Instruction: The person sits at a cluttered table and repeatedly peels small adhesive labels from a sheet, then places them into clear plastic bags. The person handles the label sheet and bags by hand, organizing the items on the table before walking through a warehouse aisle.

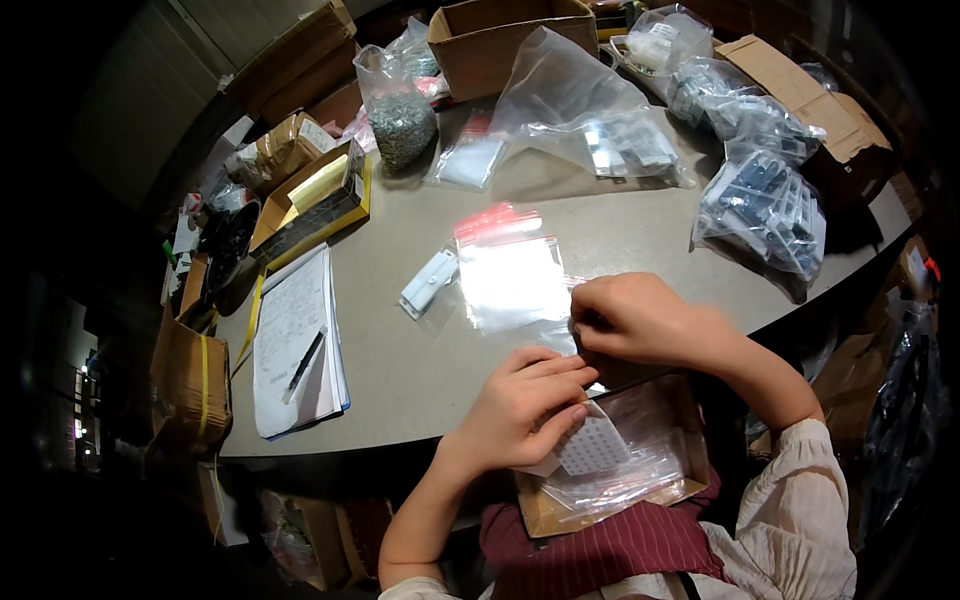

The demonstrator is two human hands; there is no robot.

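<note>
My left hand [525, 410] has its thumb and fingers closed on a white sheet [595, 448] with rows of small grey dots. My right hand [640, 318] is closed in a pinch just beyond it, by the table's near edge; what its fingertips hold is hidden. The two hands' fingers come close together. Beside them on the table lies a stack of clear zip bags [510, 285] with red top strips. To its left rests a white plastic part [430, 283] on a clear bag. Below my hands, a shallow cardboard box [535, 515] on my lap holds clear plastic bags.
A notepad [285, 345] with a black pen [305, 365] lies at left, near a yellow-black box [340, 205]. At the back stand a bag of small metal pieces [402, 130], a cardboard box [510, 45] and a large clear bag [560, 95]. Bagged dark parts [765, 215] sit at right.
</note>
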